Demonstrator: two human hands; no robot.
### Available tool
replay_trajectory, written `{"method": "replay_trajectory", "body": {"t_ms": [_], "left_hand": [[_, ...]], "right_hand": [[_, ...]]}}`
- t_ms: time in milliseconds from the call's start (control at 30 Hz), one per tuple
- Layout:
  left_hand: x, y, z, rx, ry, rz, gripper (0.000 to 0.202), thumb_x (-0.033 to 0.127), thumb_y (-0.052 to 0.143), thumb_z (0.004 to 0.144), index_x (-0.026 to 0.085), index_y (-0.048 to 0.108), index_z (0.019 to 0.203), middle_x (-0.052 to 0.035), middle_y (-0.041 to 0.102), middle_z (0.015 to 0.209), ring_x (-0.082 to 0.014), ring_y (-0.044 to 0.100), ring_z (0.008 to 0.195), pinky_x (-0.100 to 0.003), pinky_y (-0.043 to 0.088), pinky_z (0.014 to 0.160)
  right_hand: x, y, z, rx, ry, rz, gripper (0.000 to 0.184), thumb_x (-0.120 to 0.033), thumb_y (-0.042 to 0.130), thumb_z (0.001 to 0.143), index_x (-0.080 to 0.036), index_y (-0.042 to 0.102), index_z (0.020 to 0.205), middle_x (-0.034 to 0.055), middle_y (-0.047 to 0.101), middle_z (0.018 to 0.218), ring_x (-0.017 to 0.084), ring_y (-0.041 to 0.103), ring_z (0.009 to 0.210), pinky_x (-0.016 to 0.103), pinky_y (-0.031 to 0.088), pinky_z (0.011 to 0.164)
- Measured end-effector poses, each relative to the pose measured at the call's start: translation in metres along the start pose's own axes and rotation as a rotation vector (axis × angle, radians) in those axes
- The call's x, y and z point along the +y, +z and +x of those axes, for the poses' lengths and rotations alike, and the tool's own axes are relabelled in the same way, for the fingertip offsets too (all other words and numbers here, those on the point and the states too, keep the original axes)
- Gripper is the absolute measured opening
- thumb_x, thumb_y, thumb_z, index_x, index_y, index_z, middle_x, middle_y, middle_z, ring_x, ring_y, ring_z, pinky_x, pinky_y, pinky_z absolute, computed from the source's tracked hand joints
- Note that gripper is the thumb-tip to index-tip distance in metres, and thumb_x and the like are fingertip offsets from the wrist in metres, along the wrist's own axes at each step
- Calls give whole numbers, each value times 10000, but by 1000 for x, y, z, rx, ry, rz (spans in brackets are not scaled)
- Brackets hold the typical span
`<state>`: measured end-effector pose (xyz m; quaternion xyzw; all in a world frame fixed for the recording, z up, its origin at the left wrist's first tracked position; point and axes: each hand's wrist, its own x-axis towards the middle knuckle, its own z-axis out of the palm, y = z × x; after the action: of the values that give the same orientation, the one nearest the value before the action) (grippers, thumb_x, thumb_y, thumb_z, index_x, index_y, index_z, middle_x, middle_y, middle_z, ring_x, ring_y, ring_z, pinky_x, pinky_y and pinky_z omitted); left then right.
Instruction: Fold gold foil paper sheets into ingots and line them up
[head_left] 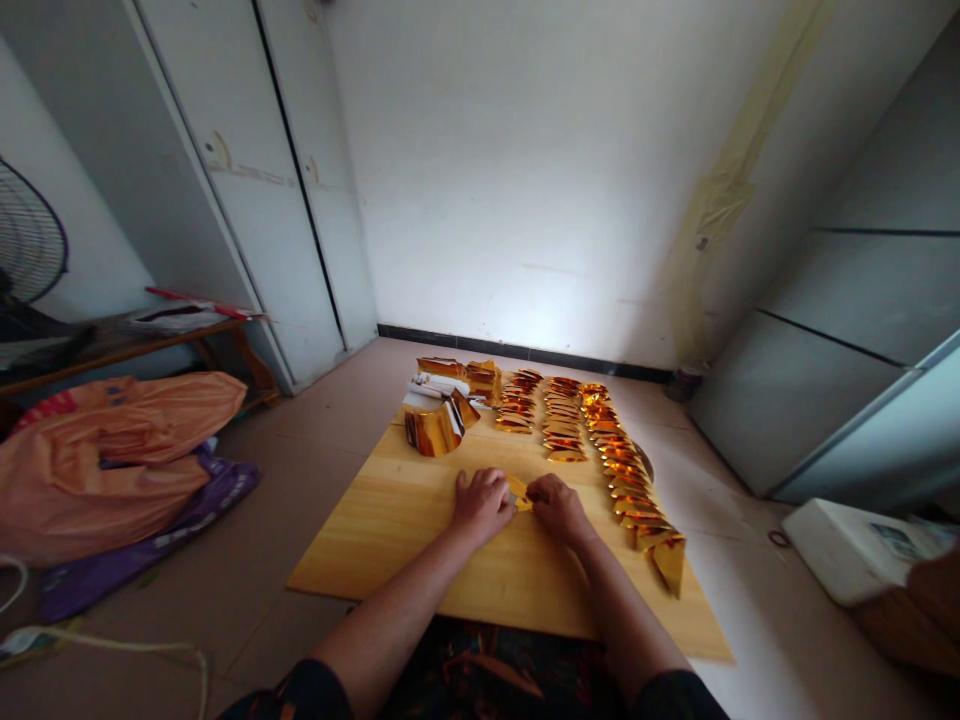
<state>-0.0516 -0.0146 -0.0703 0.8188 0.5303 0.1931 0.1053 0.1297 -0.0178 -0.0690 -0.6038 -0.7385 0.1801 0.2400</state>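
My left hand [481,503] and my right hand [556,506] meet over a wooden board [390,530] lying across my lap. Both are closed on a small piece of gold foil paper [519,492], pinching it between the fingertips. Rows of folded gold foil pieces [600,440] run along the board's far and right side, down to its right edge. A curled stack of unfolded gold sheets [435,428] lies at the far left of the board.
An orange plastic bag [112,450] on purple cloth lies on the floor at left, near a low table [120,345] and a fan [26,240]. White cupboard doors [247,190] stand behind. A white box [847,545] sits at right.
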Motion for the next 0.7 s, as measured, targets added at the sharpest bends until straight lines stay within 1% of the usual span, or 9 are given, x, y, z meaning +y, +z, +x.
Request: {"method": "replay_trajectory", "body": {"t_ms": [100,200,300,333,400,433,500,600,700], "left_hand": [[-3,-4,3,17,19,5,91,244,621,789,242,588,873,-8,619,1068,-223,501,1072,-562,219,1026],[-7,-8,5,64,93,22,150,181,605,797,296,634,888,11,586,1201,-250,429,1192,-606,167,1041],[-9,-12,5,112,154,59,190,153,584,808,316,679,826,26,519,1309,-272,367,1255,-614,126,1058],[-10,-13,5,123,169,67,199,151,573,815,314,686,816,18,526,1295,-268,379,1241,-601,133,1064],[-11,-13,4,123,196,71,216,157,536,842,307,691,836,-14,578,1187,-243,437,1163,-539,211,1055],[-12,-13,4,107,211,68,224,164,513,858,299,692,852,-29,601,1105,-227,468,1104,-491,274,1026],[-16,-10,3,50,241,58,246,175,470,883,275,694,862,-44,614,947,-197,511,979,-385,377,912],[-22,-8,1,-31,284,61,271,176,447,895,248,695,815,-37,604,826,-173,531,874,-306,404,785],[-25,-14,-3,-55,318,90,262,211,449,905,246,691,809,-28,627,827,-175,548,870,-310,393,781]], "right_hand": [[-2,-2,-2,-35,-61,-22,301,-40,478,735,-230,694,824,8,669,893,140,596,865,229,410,773],[-8,-2,-8,-39,-108,-123,284,-79,504,789,-258,707,875,24,662,951,168,570,913,257,395,778],[-17,0,-15,-37,-126,-228,244,-131,519,829,-272,705,900,45,644,973,193,545,931,278,379,756],[-20,1,-17,-33,-131,-246,230,-142,522,835,-269,703,899,49,639,983,197,537,936,283,374,756],[-26,2,-20,-22,-161,-255,214,-144,523,834,-258,692,900,51,629,1028,197,521,957,289,366,774],[-29,3,-21,-18,-180,-252,212,-139,521,830,-251,684,905,49,625,1050,194,514,970,291,361,788],[-33,4,-23,-23,-217,-247,212,-129,513,827,-238,667,922,45,627,1059,188,509,986,293,353,816],[-37,5,-24,-57,-238,-266,194,-146,503,846,-223,654,940,47,640,1001,186,514,973,295,347,827],[-39,3,-22,-85,-260,-283,178,-186,502,873,-234,661,938,48,641,975,187,518,960,294,348,817]]}}
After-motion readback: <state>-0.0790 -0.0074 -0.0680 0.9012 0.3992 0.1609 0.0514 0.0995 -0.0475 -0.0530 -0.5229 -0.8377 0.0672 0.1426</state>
